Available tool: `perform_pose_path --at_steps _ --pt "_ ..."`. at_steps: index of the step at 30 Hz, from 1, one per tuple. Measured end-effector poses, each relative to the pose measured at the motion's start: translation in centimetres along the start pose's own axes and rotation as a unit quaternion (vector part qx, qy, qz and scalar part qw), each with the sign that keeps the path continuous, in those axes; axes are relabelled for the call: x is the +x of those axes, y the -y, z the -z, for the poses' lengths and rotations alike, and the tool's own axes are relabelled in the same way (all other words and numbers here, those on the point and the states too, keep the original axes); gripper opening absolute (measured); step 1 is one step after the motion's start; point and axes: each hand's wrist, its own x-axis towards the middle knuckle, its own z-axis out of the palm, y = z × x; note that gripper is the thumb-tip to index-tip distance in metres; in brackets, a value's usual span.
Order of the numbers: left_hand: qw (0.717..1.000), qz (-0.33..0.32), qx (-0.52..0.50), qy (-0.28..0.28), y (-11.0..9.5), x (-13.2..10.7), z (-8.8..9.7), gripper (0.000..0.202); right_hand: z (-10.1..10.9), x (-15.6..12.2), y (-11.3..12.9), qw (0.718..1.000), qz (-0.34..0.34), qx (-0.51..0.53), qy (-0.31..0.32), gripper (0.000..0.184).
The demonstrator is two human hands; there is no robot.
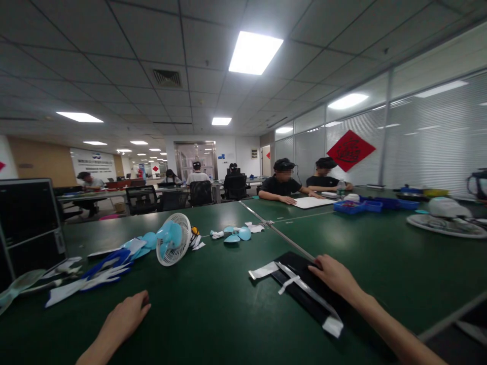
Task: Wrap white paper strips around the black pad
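Note:
My right hand lies palm down at the far right edge of a flat black piece, its fingertips touching the top. What the black piece is, I cannot tell. A silvery-white strip runs along it, with white, tape-like ends sticking out past its edges. Off to the left, my left hand is low over the green table, fingers loosely bent and nothing in them. Beyond it lie blue-and-white gloves and a white fan grille with light-blue blades, tipped on its side.
More light-blue fan blades lie mid-table. A black case stands at the left. Across the table, two people sit by a white board and blue trays. A white fan part lies at the right. A metal seam crosses the tabletop.

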Motion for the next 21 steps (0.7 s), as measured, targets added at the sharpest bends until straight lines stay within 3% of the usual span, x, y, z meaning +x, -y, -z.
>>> perform_pose_path --at_steps 2,6,11,21 --pt "1.000 -0.001 0.001 0.001 -0.4 -0.4 0.3 0.032 0.6 -1.6 -0.4 1.000 -0.024 0.019 -0.006 0.033" --pt "1.000 0.004 -0.001 0.008 -1.1 -0.9 0.8 0.031 1.0 -5.7 -1.9 0.992 -0.090 0.074 0.041 0.034" --pt "1.000 0.005 0.017 -0.014 -1.5 -0.9 0.6 0.031 -0.2 -9.6 -3.4 0.981 -0.084 0.171 0.033 0.042" --pt "1.000 -0.016 -0.009 0.007 -0.2 0.0 0.0 0.033 -0.9 -10.0 -1.3 0.956 -0.096 0.271 0.054 0.054"
